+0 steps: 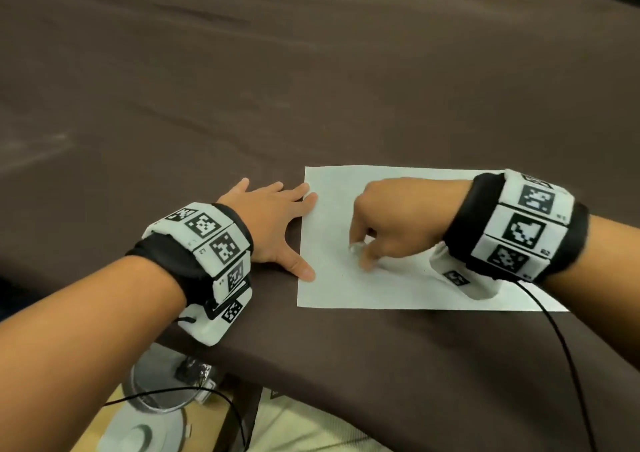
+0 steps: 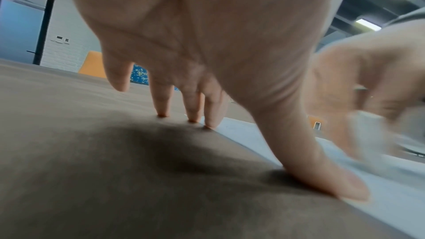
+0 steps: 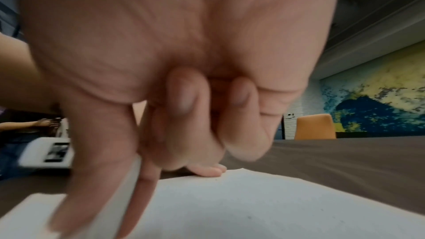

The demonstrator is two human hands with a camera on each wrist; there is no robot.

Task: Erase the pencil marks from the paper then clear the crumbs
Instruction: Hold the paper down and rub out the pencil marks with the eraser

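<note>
step: erasing | paper (image 1: pixel 398 288) flat on worktop (image 1: pixel 242 105) | left hand (image 1: pixel 268 224) spread flat, pinning its edge | right hand (image 1: pixel 391 223) pinches white eraser (image 1: pixel 356 247) (blurred) against sheet | next: steady strokes, then sweep crumbs

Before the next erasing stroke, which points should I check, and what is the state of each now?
1. Left hand spread, fingertips on the paper edge: ok.
2. Paper flat on the table: ok.
3. Right hand pinches the eraser: ok, though blurred.
4. Eraser touching paper: cannot tell.
5. Pencil marks left: cannot tell, none clearly visible.
6. Cable off the paper: not ok, it crosses the corner.
</note>
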